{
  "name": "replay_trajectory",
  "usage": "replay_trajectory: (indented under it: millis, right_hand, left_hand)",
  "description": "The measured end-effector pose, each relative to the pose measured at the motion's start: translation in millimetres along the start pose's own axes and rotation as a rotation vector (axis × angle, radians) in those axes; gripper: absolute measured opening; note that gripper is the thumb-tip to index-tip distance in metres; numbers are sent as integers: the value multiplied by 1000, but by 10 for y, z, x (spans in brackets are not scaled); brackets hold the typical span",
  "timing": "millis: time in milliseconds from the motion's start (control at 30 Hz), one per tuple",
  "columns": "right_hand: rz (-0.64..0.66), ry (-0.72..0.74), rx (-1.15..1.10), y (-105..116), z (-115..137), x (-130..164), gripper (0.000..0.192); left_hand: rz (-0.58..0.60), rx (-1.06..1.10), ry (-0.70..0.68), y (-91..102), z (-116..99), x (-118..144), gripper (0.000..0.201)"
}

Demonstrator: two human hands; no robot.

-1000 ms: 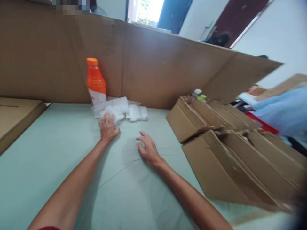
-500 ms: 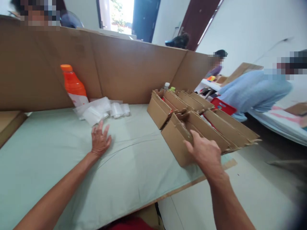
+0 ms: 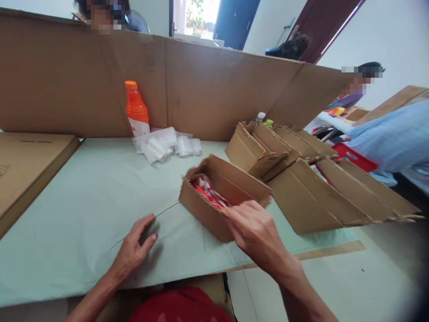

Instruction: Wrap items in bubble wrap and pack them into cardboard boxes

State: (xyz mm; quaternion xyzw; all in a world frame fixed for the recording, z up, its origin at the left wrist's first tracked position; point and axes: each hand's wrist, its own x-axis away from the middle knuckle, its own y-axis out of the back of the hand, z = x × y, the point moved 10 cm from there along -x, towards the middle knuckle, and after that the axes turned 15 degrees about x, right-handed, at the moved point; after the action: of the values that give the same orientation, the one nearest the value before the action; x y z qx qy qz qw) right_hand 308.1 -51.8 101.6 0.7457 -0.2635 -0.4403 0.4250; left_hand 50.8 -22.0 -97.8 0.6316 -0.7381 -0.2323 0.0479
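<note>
My right hand [image 3: 253, 226] grips the near wall of an open cardboard box [image 3: 206, 219], its fingers over the upper edge. Inside the box lie red and white packets [image 3: 211, 192], partly hidden by the wall and my fingers. My left hand [image 3: 136, 248] is over the pale green cloth to the left of the box, thumb and fingers apart and holding nothing. A thin dark line runs across the cloth by that hand.
More cardboard boxes [image 3: 311, 197] stand in rows at the right. An orange bottle [image 3: 136, 109] and clear plastic bags [image 3: 157, 145] are by the cardboard partition [image 3: 208, 89]. A flat carton [image 3: 33, 165] lies at the left. Other people are beyond the partition and at the right.
My right hand has brought one box out of the near row, leftward to the middle of the table. My left hand has drawn back from the plastic bags toward me. The view has turned left.
</note>
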Motion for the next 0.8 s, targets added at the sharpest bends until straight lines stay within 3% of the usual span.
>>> replay_trajectory:
  millis: [100, 167, 233, 300, 367, 433, 600, 700, 800]
  right_hand:
    - [-121, 162, -150, 47, 392, -328, 21]
    - [-231, 213, -264, 155, 472, -390, 13]
    - [-332, 149, -335, 228, 344, -318, 17]
    - [-388, -30, -344, 170, 75, -128, 23]
    - [-341, -219, -346, -76, -160, 124, 30]
    - [-204, -325, -388, -472, -223, 349, 38]
    - [123, -388, -519, -1407, 57, 554, 57]
    - [177, -443, -595, -1662, 107, 466, 49]
    - [178, -475, -646, -1776, 96, 284, 45]
  left_hand:
    - [-212, 125, 182, 439, 132, 31, 61]
    - [-273, 182, 226, 616, 132, 74, 68]
    - [-299, 229, 236, 715, 121, 124, 69]
    - [-317, 277, 241, 748, 142, 154, 69]
    - [-338, 330, 244, 728, 188, 128, 70]
    - [-353, 387, 232, 657, 216, 30, 73]
    - [-330, 552, 180, 331, 129, -311, 73]
    - [-345, 603, 176, 223, 80, -363, 66]
    - [-390, 647, 205, 248, 130, -333, 63]
